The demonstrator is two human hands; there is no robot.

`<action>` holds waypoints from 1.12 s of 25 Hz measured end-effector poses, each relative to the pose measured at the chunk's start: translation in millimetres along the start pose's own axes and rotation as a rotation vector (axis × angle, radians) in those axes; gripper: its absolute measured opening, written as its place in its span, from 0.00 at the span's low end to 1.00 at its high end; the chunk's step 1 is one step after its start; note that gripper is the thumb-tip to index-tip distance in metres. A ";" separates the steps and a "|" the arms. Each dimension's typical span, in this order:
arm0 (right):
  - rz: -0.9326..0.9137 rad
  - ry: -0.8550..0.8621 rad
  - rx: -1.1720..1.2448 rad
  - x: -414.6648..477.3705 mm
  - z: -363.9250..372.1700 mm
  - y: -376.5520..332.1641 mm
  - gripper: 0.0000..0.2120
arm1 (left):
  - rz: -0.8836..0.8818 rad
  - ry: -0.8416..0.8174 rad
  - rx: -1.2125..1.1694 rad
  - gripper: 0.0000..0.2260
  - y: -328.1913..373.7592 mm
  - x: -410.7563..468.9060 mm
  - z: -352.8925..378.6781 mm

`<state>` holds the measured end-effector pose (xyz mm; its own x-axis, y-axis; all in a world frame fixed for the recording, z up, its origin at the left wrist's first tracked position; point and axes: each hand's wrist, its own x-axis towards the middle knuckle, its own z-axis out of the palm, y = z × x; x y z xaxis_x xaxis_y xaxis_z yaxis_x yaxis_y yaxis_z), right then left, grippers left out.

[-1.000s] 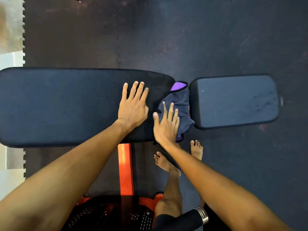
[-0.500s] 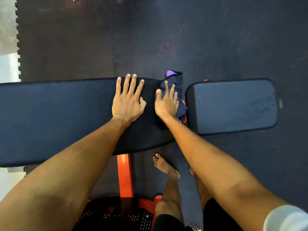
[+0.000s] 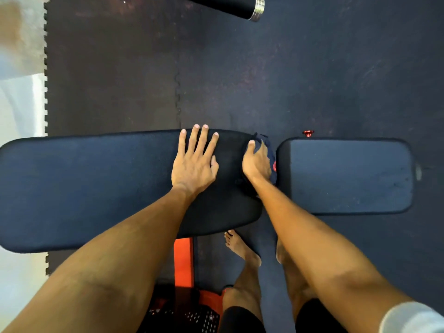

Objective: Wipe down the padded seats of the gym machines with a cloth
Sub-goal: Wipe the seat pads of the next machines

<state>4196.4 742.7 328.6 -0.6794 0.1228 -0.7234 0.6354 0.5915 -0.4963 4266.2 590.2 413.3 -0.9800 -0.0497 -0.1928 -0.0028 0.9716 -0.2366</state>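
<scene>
L hand: L hand (image 3: 194,164) lies flat, palm down, fingers straight and spread, on the long pad (image 3: 96,188). Fingertips reach the pad's far edge, toward its right end. Holds nothing.
R hand: R hand (image 3: 255,162) sits at the long pad's right end, on the cloth (image 3: 268,146). Thumb lies along the pad top; the other fingers curl down over the cloth into the gap. Gripping the cloth.
Cloth: dark blue, bunched, mostly hidden under R hand. It sits over the right end of the long pad, near the far corner, and fills the gap between that pad and the seat pad (image 3: 348,176).
Pads: both black, end to end, a narrow gap between them. The seat pad is shorter and lies to the right; no hand on it.
Frame: orange post (image 3: 183,260) runs out from under the long pad's near edge. Small red knob (image 3: 308,133) just past the seat pad's far left corner.
Floor: dark rubber mat (image 3: 240,80), jigsaw seam visible; pale floor (image 3: 21,104) at left.
Other: black cylinder w/ metal rings (image 3: 230,4) at top of view, well apart from the pads. Bare feet (image 3: 242,246) stand near the long pad's near right corner.
</scene>
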 end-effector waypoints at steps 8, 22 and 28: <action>-0.799 -0.056 -0.274 -41.1 14.5 2.7 0.29 | 0.004 -0.012 -0.017 0.26 -3.8 2.9 0.1; -0.599 0.033 -0.299 -45.4 26.2 -3.3 0.30 | 0.010 0.001 -0.072 0.26 -3.8 3.2 0.9; -0.427 0.012 -0.378 2.8 20.0 -63.2 0.25 | 0.012 0.001 -0.054 0.26 -5.7 0.3 3.0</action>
<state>4161.7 689.8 348.3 -0.8526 -0.1821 -0.4898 0.1293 0.8346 -0.5354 4266.6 583.9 411.7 -0.9801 -0.0376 -0.1948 -0.0015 0.9833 -0.1821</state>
